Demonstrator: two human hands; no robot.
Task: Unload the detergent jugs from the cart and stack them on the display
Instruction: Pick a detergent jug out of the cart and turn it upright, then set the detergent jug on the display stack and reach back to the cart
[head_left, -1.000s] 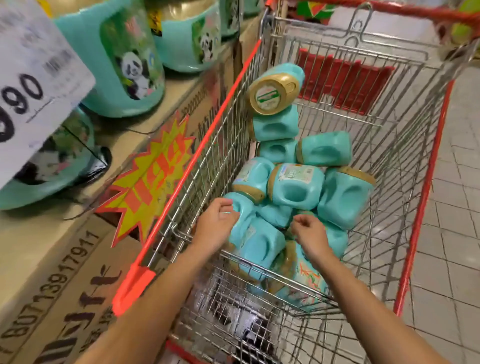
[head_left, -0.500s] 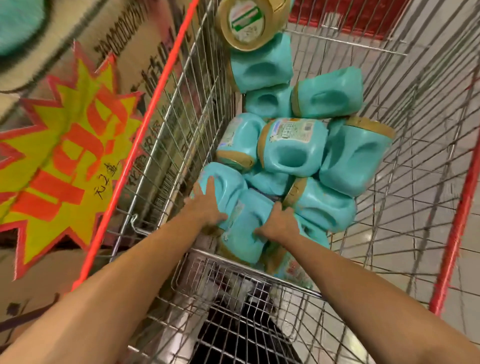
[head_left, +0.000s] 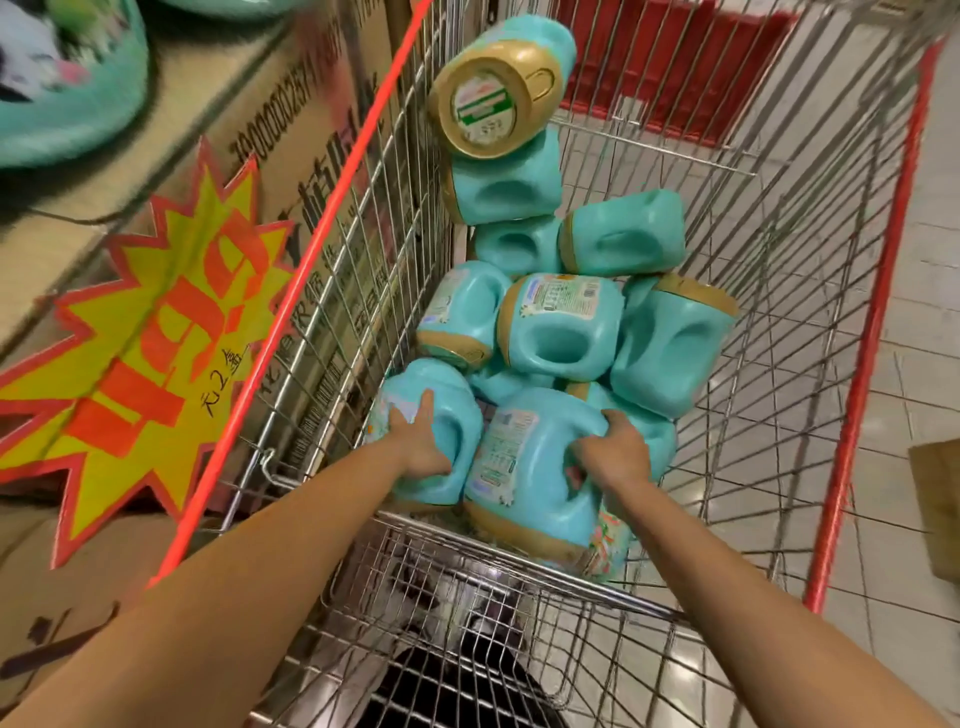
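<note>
Unloading is largely outstanding. Left hand (head_left: 421, 447) grasps the near-left jug (head_left: 441, 382) and right hand (head_left: 615, 452) grasps the near-right jug (head_left: 530, 467). Both jugs lie in the wire cart (head_left: 779, 260) among a heap of others (head_left: 561, 322), beside the carton display (head_left: 208, 78).

Jugs (head_left: 561, 327) crowd the left side of the cart (head_left: 876, 312); the right half lies open from above.

Head-worn view, close, down into cart (head_left: 317, 234).

detergent jugs (head_left: 561, 332) in cart (head_left: 864, 364): at least 11, some half-buried | cart: 1 | starburst sign (head_left: 145, 332): 1
</note>
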